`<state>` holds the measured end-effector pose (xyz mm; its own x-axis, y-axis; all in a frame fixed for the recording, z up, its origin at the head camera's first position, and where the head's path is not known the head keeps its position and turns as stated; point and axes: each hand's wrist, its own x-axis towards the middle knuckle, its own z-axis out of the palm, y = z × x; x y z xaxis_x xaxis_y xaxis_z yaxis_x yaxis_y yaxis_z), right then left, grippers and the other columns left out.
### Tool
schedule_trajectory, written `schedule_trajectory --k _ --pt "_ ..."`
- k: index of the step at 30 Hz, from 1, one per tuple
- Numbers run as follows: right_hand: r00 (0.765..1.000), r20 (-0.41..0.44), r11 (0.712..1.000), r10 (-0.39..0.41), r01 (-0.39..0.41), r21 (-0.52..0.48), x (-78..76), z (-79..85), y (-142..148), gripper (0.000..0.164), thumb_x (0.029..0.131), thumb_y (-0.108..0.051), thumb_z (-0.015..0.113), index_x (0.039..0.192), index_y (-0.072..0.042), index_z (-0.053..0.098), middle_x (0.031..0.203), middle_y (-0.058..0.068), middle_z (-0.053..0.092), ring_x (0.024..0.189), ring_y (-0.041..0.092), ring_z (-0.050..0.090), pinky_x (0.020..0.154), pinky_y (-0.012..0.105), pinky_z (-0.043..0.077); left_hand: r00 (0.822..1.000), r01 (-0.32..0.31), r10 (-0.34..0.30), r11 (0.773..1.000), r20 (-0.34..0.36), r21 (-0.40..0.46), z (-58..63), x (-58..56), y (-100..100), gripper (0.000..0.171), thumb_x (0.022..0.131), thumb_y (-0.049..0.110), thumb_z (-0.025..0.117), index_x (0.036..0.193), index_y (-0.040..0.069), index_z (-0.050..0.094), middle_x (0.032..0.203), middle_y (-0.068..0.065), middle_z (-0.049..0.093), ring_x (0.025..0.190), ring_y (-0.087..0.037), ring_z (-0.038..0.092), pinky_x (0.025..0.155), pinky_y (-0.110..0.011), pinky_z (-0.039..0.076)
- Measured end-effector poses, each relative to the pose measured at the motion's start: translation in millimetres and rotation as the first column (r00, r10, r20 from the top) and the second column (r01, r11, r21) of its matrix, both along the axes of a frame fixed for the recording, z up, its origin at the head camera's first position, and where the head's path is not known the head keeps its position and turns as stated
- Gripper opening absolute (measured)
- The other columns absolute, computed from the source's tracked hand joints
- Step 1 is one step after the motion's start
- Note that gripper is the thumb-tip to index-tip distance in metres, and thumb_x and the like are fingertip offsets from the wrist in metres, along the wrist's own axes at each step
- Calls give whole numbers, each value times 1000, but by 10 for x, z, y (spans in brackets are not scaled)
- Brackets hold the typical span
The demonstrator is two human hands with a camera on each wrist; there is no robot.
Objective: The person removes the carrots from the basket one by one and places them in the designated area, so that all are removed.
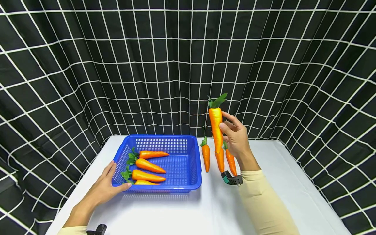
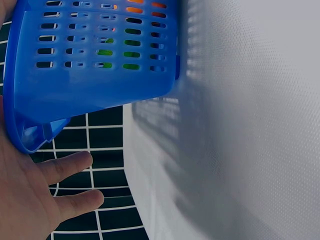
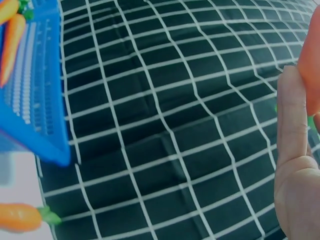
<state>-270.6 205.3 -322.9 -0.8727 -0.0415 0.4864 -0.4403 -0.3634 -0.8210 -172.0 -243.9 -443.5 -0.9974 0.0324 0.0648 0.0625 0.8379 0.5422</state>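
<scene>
My right hand pinches an orange carrot between thumb and fingers, leaves up and tip down, raised above the table. In the right wrist view this carrot shows only in part at the right edge. My left hand rests at the near left corner of a blue basket, thumb on the front rim and fingers along the left side. Those fingers look straight and spread in the left wrist view. Several carrots lie inside the basket, leaves to the left.
Right of the basket, more carrots lie on the white table: one carrot beside the basket, another carrot near the right wrist, and one partly hidden behind the raised carrot. A black curtain with a white grid surrounds the table.
</scene>
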Motion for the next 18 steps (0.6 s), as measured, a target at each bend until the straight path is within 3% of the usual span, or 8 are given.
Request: schedule_trajectory --k 18 --pt "991 -38 992 -129 129 -5 94 70 514 42 90 -1 67 131 -3 59 93 14 62 83 24 64 64 38 57 999 17 -16 1000 -29 9 -28 -2 -4 111 80 57 70 150 -8 14 157 -24 8 136 -53 16 102 -69 19"
